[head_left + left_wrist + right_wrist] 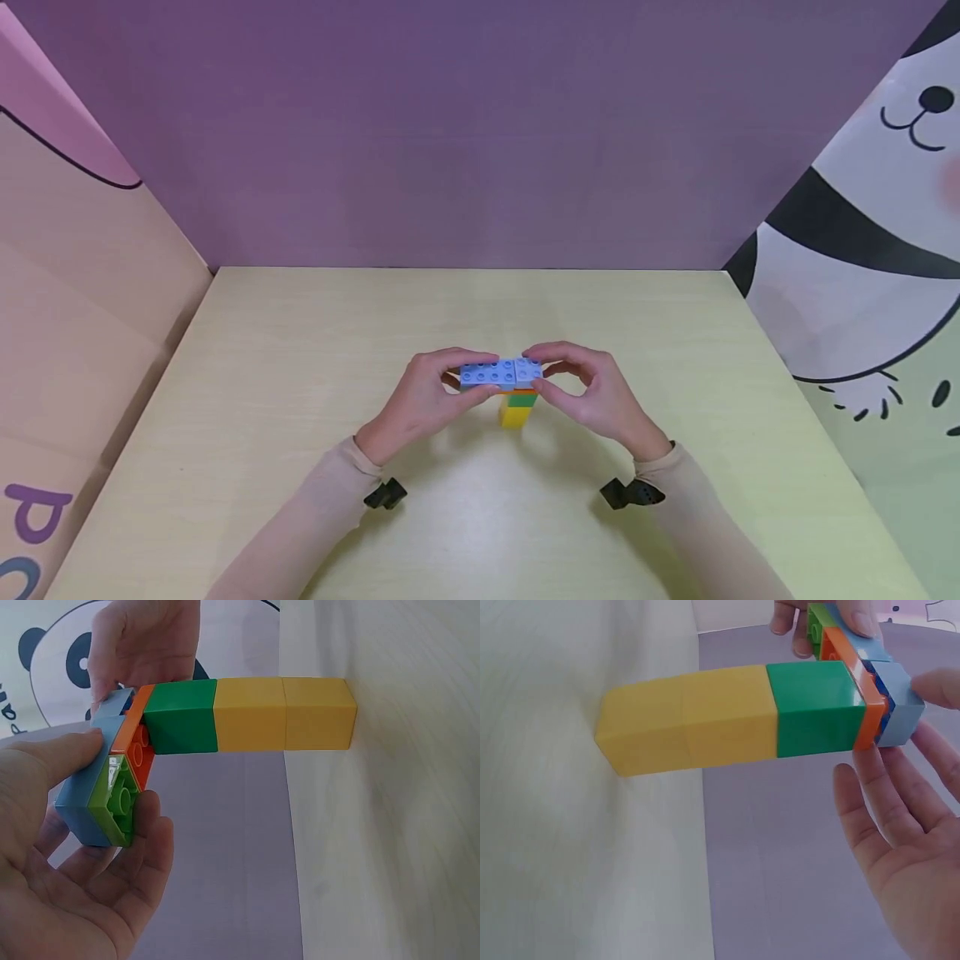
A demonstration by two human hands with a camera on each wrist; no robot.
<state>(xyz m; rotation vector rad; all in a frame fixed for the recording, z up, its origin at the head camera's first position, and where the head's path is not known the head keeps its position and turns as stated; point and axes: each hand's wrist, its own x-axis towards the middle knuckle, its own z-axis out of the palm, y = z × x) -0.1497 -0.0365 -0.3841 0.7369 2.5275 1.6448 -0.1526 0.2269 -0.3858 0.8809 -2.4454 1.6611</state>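
A tower of bricks stands upright on the table (300, 333): two yellow bricks (247, 712), then a green brick (817, 709), then a wider orange brick (868, 720). On top lie a long light blue brick (487, 375) and a small light blue brick (528, 372), end to end. Under the long one's overhanging end is a lime green brick (105, 796). My left hand (427, 396) grips the long blue brick and lime brick at that end. My right hand (592, 392) pinches the small blue brick, fingertips also at the orange one. Dark blue shows between small blue and orange.
A purple wall (480, 133) rises behind the table. Side panels flank it, the right one with a panda drawing (862, 308). A small black device (386, 493) sits at the left wrist, and another black device (632, 493) at the right.
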